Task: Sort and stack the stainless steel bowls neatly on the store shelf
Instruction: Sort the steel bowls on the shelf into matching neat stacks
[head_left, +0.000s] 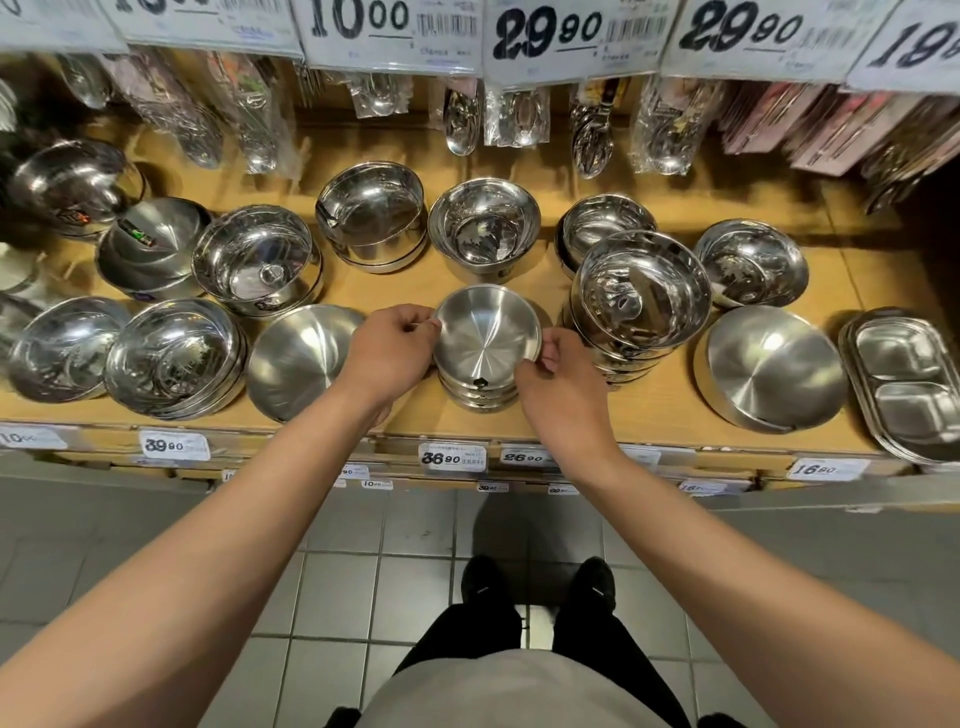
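Note:
A small stack of brushed steel bowls (485, 340) stands at the front middle of the wooden shelf (670, 410). My left hand (389, 348) pinches the top bowl's left rim. On the right rim my right hand (558, 374) pinches the same bowl near its front. A wide brushed bowl (296, 358) lies just left of my left hand. To the right rises a taller stack of shiny bowls (641, 301), leaning toward me.
More bowl stacks fill the shelf: back row (371, 213), (483, 226), (750, 260), left side (174, 356), (254, 257). A large bowl (774, 366) and divided trays (906, 382) sit right. Packaged spoons (462, 122) hang behind. Price tags (452, 457) line the shelf edge.

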